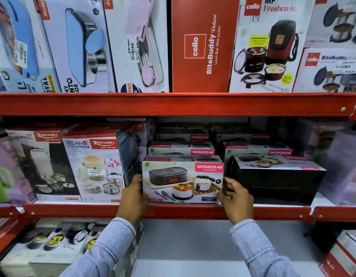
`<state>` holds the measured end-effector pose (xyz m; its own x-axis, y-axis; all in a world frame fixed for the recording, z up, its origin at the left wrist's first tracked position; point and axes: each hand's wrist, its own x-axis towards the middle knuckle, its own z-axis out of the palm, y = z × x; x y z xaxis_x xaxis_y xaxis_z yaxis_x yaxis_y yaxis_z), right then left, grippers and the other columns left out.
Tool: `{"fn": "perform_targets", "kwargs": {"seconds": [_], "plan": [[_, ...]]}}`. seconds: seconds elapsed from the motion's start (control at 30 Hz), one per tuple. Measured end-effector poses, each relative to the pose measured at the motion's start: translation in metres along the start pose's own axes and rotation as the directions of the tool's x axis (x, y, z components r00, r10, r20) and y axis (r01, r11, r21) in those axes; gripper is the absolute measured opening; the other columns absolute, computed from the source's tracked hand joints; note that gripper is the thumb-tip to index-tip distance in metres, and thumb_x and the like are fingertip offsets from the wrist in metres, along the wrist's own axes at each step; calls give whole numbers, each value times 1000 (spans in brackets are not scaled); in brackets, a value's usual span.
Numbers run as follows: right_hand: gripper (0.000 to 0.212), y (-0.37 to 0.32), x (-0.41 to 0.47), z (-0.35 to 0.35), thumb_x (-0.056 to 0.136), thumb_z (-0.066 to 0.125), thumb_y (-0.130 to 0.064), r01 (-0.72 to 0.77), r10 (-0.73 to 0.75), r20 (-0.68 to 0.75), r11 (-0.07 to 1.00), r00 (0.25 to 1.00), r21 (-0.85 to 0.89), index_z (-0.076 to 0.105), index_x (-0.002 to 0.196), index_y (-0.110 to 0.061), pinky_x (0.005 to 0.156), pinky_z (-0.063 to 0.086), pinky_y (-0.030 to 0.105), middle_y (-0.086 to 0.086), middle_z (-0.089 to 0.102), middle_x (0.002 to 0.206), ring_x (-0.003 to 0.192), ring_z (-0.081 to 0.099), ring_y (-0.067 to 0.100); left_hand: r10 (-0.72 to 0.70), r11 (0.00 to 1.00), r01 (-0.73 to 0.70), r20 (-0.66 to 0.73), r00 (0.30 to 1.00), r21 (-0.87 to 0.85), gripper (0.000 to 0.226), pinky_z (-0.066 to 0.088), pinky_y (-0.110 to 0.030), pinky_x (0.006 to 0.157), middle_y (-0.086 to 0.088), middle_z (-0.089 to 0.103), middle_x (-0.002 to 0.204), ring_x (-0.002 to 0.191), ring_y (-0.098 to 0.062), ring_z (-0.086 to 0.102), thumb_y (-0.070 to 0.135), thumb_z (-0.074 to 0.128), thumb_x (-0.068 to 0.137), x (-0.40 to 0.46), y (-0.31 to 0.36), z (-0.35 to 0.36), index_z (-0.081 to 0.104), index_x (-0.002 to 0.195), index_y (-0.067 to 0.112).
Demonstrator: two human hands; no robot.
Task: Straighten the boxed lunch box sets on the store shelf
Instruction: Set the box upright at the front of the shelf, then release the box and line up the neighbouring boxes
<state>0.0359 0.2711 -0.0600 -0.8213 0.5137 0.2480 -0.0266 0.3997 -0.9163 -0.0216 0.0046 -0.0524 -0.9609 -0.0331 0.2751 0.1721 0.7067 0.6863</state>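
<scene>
A white Varmora lunch box set (183,179) stands at the front of the middle shelf, its picture side facing me. My left hand (134,194) presses against its left end and my right hand (234,194) holds its right end, so both grip the box. Behind it, more Varmora boxes (182,150) are stacked in rows. To its right sits another Varmora box (277,176) turned at an angle, showing its black side. To the left stands a Rishabh Sedan-3 box (95,166).
The red shelf rail (173,211) runs just under the box. Above, past another red rail (173,103), stand Cello boxes (201,45) and others. More lunch box cartons (53,242) lie on the lower shelf at left, with grey floor beneath my arms.
</scene>
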Motion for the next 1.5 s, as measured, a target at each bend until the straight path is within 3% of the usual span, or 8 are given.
{"fn": "perform_targets", "kwargs": {"seconds": [0.23, 0.47, 0.63, 0.93, 1.03, 1.13, 1.33, 1.5], "plan": [[50, 4, -2, 0, 72, 77, -2, 3, -3, 11, 1000, 1000, -11, 63, 117, -21, 64, 44, 4, -3, 67, 102, 89, 65, 11, -25, 1000, 25, -5, 1000, 13, 47, 56, -38, 83, -19, 74, 107, 95, -40, 69, -1, 59, 82, -1, -4, 4, 43, 123, 14], [50, 5, -2, 1, 72, 78, -6, -11, 12, 18, 999, 1000, -47, 60, 116, -22, 85, 51, 27, -2, 67, 107, 96, 62, 12, 28, 1000, -28, -17, 999, 7, 45, 54, -35, 78, -18, 75, 102, 92, -40, 70, 6, 66, 82, -5, -6, 4, 45, 121, 10], [50, 5, -3, 1, 73, 77, -7, -21, 22, 15, 998, 1000, -54, 59, 117, -22, 89, 53, 34, -1, 67, 108, 99, 63, 15, 66, 998, -66, 1, 998, 24, 44, 58, -35, 76, -13, 76, 98, 86, -32, 72, 12, 70, 81, -6, -13, 5, 45, 117, 12], [40, 9, -15, -14, 74, 75, -6, 77, -77, -24, 997, 997, 11, 63, 109, -22, 72, 53, 14, -5, 69, 101, 87, 67, 6, 187, 973, -166, -125, 974, 160, 47, 59, -36, 81, -8, 78, 106, 89, -30, 74, 33, 66, 85, -26, -1, -13, 58, 127, 14], [25, 15, -22, -34, 76, 71, -4, 157, -161, -156, 987, 975, -36, 68, 95, -20, 61, 46, 2, -6, 71, 91, 81, 66, 0, 281, 938, -228, -188, 941, 261, 38, 61, -34, 73, -9, 79, 99, 78, -24, 74, 40, 65, 86, -37, 24, -24, 70, 112, 13], [21, 25, -21, -62, 77, 69, -5, 185, -193, -244, 981, 950, -56, 68, 88, -23, 65, 45, 1, -6, 72, 86, 78, 67, 10, 325, 926, -253, -249, 912, 279, 28, 51, -24, 60, -7, 79, 82, 58, -16, 64, 39, 68, 83, -43, 57, -25, 76, 92, 13], [23, 52, -4, -128, 78, 68, -3, 197, -193, -325, 980, 926, -19, 67, 85, -24, 67, 47, 3, -8, 71, 84, 86, 65, 7, 372, 928, -362, -272, 887, 88, 23, 61, -31, 63, 1, 78, 77, 61, -11, 71, 37, 69, 83, -65, 121, 10, 77, 86, 16], [21, 73, 34, -179, 76, 68, -3, 231, -207, -350, 973, 913, 27, 65, 89, -20, 64, 46, 5, -1, 69, 83, 76, 64, 10, 255, 945, -295, -249, 934, -140, 24, 56, -14, 62, 14, 72, 69, 64, 3, 69, 40, 67, 77, -84, 174, 85, 76, 86, 20]]}}
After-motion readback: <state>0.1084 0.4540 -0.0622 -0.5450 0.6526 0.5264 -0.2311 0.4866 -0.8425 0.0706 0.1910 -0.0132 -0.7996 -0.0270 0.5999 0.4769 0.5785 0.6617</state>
